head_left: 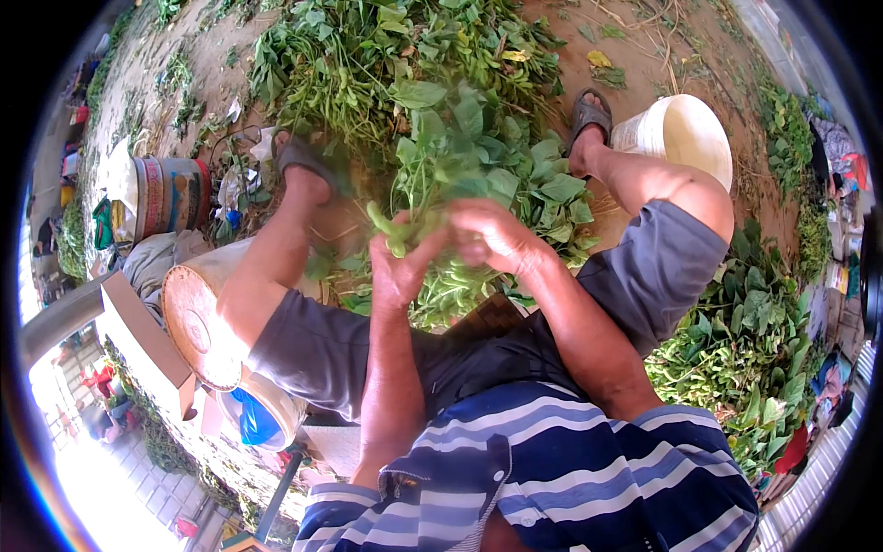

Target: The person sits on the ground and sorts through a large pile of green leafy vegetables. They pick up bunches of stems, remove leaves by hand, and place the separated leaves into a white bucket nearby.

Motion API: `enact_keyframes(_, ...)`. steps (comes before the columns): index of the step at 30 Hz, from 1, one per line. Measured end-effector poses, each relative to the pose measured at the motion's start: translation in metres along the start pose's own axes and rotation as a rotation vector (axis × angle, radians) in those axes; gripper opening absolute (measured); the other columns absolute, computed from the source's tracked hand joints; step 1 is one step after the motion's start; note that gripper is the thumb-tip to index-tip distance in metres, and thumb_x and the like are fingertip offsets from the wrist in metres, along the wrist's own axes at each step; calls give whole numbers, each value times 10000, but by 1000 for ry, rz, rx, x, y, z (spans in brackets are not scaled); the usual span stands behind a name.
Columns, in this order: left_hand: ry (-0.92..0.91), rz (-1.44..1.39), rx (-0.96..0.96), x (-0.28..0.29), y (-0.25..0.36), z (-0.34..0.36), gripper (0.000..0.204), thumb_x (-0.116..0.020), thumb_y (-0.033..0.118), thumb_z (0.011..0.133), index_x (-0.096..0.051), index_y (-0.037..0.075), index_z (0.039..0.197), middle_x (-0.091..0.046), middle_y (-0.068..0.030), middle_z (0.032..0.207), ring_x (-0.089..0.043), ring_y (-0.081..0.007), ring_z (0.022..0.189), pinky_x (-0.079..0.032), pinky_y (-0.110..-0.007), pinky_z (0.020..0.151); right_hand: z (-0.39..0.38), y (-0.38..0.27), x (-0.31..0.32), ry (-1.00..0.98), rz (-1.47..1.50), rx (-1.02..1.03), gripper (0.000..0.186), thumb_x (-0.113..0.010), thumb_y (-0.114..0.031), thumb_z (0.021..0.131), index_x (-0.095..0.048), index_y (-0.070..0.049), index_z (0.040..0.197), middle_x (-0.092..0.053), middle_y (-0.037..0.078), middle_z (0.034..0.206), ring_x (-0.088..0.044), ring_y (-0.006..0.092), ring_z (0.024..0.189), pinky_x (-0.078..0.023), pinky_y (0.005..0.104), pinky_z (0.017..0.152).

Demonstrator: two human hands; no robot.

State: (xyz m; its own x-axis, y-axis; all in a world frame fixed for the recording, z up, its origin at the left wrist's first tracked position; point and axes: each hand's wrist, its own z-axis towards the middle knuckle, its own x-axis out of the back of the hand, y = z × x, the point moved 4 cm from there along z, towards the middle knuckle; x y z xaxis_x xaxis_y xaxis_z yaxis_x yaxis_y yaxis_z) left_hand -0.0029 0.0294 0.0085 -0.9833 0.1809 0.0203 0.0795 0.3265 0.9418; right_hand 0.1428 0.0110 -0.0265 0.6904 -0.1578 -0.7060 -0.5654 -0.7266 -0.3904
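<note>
My left hand (402, 264) is closed on a leafy bean plant (420, 175), with plump green pods (388, 225) showing beside its thumb. Right beside it, my right hand (492, 235) is bent in toward the same stems. Motion smears its fingers, so what they hold cannot be made out. The plant's upper leaves are blurred too. Below both hands, between my thighs, lies a heap of loose green pods (451, 293).
A big pile of bean plants (368, 74) covers the ground ahead. By my right knee a white bucket (694, 138) lies tipped. More plants (745, 340) are heaped at my right. To my left stand a printed drum (170, 198), a round-lidded tub (196, 322) and a cardboard box (143, 340).
</note>
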Motion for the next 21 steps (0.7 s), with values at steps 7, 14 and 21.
enact_keyframes(7,-29,-8,53,2,-1,-3,306,-749,98,788,-664,-55,1039,-679,-42,881,-605,-97,770,-493,-244,720,-1,0,2,-47,2,-18,25,-523,-86,835,-537,-72,850,-425,-21,660,-342,55,462,-235,227,434)
enact_keyframes(14,-16,-31,33,7,-7,-3,273,-736,95,802,-674,-60,1019,-687,-54,867,-607,-101,768,-492,-250,713,-6,-2,-8,-92,21,-50,45,-548,-123,865,-534,-81,866,-426,-19,662,-346,61,459,-264,244,432)
enact_keyframes(21,-126,155,-73,1,2,-4,184,-714,95,820,-680,-41,939,-673,-33,793,-583,-87,712,-461,-246,645,-5,0,-3,-113,-252,-32,299,-535,-343,981,-605,-55,951,-386,-38,588,-306,57,434,-217,239,406)
